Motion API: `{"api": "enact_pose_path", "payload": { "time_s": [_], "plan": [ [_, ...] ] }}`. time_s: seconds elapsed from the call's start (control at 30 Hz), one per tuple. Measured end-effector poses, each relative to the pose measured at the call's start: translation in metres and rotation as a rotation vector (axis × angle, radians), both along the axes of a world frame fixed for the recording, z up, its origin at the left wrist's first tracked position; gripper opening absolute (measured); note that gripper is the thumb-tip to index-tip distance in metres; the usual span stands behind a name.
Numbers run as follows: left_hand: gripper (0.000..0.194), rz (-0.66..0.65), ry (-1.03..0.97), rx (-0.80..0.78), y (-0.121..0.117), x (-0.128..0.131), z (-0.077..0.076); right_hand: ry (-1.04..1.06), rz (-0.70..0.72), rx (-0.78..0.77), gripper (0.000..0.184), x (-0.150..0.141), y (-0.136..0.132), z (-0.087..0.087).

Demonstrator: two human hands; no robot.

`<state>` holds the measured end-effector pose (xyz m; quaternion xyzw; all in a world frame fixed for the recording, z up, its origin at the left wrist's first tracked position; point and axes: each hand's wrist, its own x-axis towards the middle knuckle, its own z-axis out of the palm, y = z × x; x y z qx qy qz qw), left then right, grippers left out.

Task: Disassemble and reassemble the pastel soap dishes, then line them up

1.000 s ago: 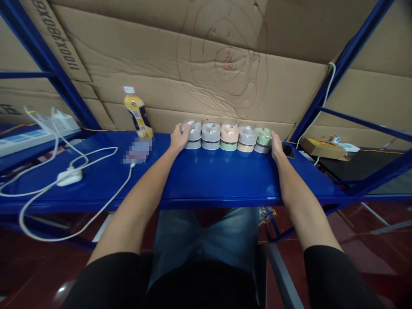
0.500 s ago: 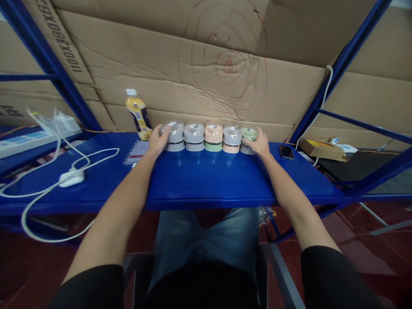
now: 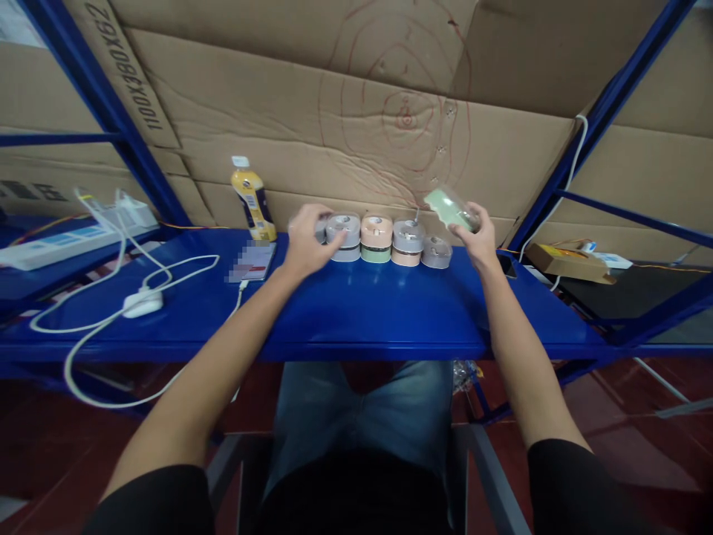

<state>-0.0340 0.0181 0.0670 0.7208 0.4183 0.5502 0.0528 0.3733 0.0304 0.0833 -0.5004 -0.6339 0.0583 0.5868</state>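
Observation:
Small round-cornered boxes with clear lids stand in a row along the back of the blue table. My right hand (image 3: 476, 234) is closed on a light green clear-lidded box (image 3: 445, 208), tilted and lifted above the row's right end. Below it sits a single grey box (image 3: 437, 253). My left hand (image 3: 310, 239) is over the left end with thumb and fingers apart, partly hiding the leftmost grey box (image 3: 320, 230). Its thumb reaches the front of a grey stack (image 3: 344, 235). Beside that are a peach-over-green stack (image 3: 376, 232) and a grey-over-peach stack (image 3: 408, 236).
A yellow drink bottle (image 3: 253, 200) and a phone with a cable (image 3: 256, 261) are left of the row. A white charger (image 3: 142, 302) and a power strip (image 3: 83, 236) lie farther left. A cardboard box (image 3: 571, 264) sits right, and a cardboard wall (image 3: 250, 111) rises behind.
My right hand has lifted the green box off the grey one at the right end and tilted it. My left hand has shifted right across the leftmost stack.

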Motion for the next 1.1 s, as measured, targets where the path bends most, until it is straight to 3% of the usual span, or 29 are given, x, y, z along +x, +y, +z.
{"api": "enact_pose_path", "payload": {
  "time_s": [0.07,0.13,0.2,0.3,0.4,0.5,0.67,0.8,0.87,1.0,1.1],
  "plan": [
    [0.079,-0.312,0.043,-0.113,-0.009,0.019,-0.006,-0.097,0.291,-0.094,0.079,-0.017,-0.017,0.002],
    [0.102,-0.53,0.071,-0.261,-0.014,0.03,-0.017,-0.238,0.553,-0.249,0.077,-0.041,-0.03,-0.004],
    [0.106,-0.614,0.121,-0.354,-0.017,0.033,-0.029,-0.326,0.738,-0.359,0.077,-0.064,-0.037,-0.014],
    [0.103,-0.566,0.224,-0.373,-0.02,0.028,-0.044,-0.415,0.878,-0.423,0.088,-0.085,-0.042,-0.029],
    [0.105,-0.479,0.291,-0.317,-0.023,0.023,-0.054,-0.506,0.833,-0.448,0.105,-0.093,-0.044,-0.037],
    [0.109,-0.413,0.314,-0.242,-0.027,0.028,-0.06,-0.571,0.708,-0.376,0.113,-0.104,-0.049,-0.042],
    [0.12,-0.439,0.329,-0.257,-0.029,0.037,-0.064,-0.638,0.597,-0.242,0.102,-0.119,-0.054,-0.045],
    [0.128,-0.425,0.341,-0.29,-0.03,0.034,-0.064,-0.556,0.562,-0.226,0.089,-0.099,-0.046,-0.038],
    [0.115,-0.417,0.377,-0.261,-0.033,0.031,-0.063,-0.491,0.514,-0.236,0.081,-0.077,-0.039,-0.034],
    [0.059,-0.413,0.491,-0.245,-0.04,0.03,-0.061,-0.443,0.403,-0.328,0.069,-0.037,-0.023,-0.029],
    [0.05,-0.415,0.493,-0.234,-0.043,0.032,-0.06,-0.451,0.378,-0.39,0.065,-0.022,-0.014,-0.03]
  ]
}}
